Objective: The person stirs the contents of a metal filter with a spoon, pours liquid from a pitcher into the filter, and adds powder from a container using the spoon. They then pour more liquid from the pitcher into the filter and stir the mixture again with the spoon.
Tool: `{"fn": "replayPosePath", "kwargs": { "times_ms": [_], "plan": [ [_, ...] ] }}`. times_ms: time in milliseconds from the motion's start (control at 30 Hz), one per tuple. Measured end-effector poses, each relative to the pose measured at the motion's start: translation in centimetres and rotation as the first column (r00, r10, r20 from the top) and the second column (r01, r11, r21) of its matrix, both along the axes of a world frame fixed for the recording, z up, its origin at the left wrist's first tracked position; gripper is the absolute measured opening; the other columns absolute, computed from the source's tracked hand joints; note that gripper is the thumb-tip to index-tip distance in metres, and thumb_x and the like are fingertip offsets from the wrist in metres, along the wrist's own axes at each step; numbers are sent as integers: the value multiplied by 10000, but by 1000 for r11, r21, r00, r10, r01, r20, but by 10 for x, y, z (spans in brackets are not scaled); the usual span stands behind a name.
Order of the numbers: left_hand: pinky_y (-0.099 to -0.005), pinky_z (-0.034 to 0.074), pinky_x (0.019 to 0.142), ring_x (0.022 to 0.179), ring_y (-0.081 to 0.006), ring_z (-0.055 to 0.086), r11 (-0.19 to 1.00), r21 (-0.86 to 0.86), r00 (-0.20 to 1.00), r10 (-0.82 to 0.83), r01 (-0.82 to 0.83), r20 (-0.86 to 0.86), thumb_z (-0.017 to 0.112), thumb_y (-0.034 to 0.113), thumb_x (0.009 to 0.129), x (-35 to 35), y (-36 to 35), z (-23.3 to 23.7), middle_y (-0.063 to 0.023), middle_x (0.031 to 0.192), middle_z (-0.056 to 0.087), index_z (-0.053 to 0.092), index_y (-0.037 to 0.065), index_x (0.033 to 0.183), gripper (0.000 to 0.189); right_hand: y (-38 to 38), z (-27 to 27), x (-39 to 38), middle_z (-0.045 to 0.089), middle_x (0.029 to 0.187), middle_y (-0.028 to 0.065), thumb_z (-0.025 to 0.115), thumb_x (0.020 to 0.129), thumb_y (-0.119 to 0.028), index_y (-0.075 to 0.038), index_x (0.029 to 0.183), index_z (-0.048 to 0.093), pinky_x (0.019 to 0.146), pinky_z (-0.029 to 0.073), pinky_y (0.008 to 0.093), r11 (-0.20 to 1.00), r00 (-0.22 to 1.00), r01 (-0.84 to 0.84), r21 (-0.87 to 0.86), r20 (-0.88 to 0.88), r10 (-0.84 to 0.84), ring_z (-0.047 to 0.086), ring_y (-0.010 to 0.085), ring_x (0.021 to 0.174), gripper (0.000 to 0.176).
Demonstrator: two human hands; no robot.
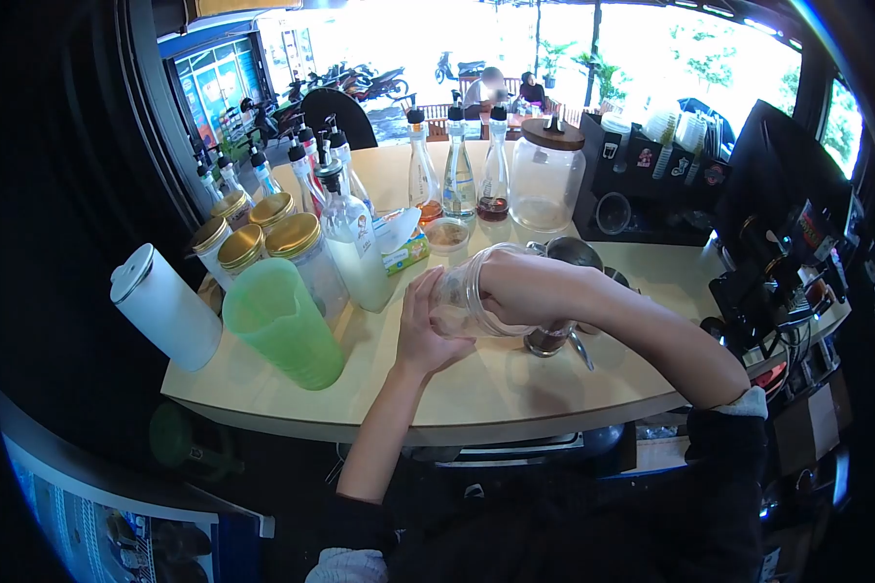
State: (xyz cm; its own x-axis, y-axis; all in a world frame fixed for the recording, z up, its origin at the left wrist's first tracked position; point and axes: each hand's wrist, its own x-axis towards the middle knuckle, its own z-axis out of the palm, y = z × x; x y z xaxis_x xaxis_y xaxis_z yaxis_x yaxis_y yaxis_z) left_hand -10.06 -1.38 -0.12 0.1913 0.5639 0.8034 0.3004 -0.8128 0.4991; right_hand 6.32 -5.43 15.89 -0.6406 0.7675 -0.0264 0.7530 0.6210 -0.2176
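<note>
A clear, wide-mouthed jar [464, 291] is tilted on its side above the counter. My left hand [430, 325] wraps round its base end. My right hand [520, 287] reaches into the jar's mouth, and its fingers are hidden inside or behind the rim. Below and beside my right hand, a small metal-and-glass vessel [546, 340] with dark contents stands on the counter, partly covered. A round dark metal container [576, 253] is behind my right wrist. Just beyond the jar sits a small clear bowl [447, 234] with brownish contents.
A green pitcher [287, 325] and a white canister [165, 306] stand at the left of the counter [437, 413]. Gold-lidded jars [294, 238], pump bottles [457, 175] and a large wooden-lidded jar [546, 185] stand farther back. Two people sit outside.
</note>
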Motion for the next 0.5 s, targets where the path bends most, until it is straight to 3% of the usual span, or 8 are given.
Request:
{"fn": "replayPosePath", "kwargs": {
  "times_ms": [67, 133, 167, 500],
  "plan": [
    [-427, 422, 1011, 1183, -335, 473, 1000, 5, 1000, 11, -11, -4, 870, 107, 395, 0, 1, -1, -121, 1288, 467, 369, 131, 1353, 1081, -4, 7, 2, 658, 867, 213, 596, 663, 24, 9, 891, 691, 778, 511, 381, 1000, 1000, 5, -1, -7, -5, 644, 329, 851, 248],
    [-432, 418, 1013, 1187, -336, 468, 1000, -5, 1000, 5, -5, -1, 872, 108, 397, 0, 2, -1, -122, 1287, 466, 367, 124, 1351, 1079, -10, 17, 5, 616, 840, 236, 533, 782, -44, 48, 873, 620, 777, 490, 436, 995, 995, -102, 7, -16, 102, 607, 388, 818, 156],
    [-432, 418, 1013, 1187, -336, 468, 1000, -3, 1000, 6, -6, -3, 872, 108, 397, 0, 3, -1, -122, 1287, 466, 367, 124, 1351, 1079, -10, 18, 6, 616, 840, 236, 533, 782, -44, 48, 873, 620, 777, 490, 436, 995, 995, -102, 9, -18, 102, 607, 388, 818, 156],
    [-416, 393, 1039, 1193, -323, 459, 998, 35, 997, 60, -59, -41, 867, 122, 404, 0, 2, 0, -130, 1281, 460, 363, 97, 1350, 1072, -17, 25, 17, 643, 812, 196, 532, 820, -46, 26, 980, 662, 788, 486, 394, 999, 991, -40, -29, -128, 36, 631, 311, 813, 218]
  ]
}}
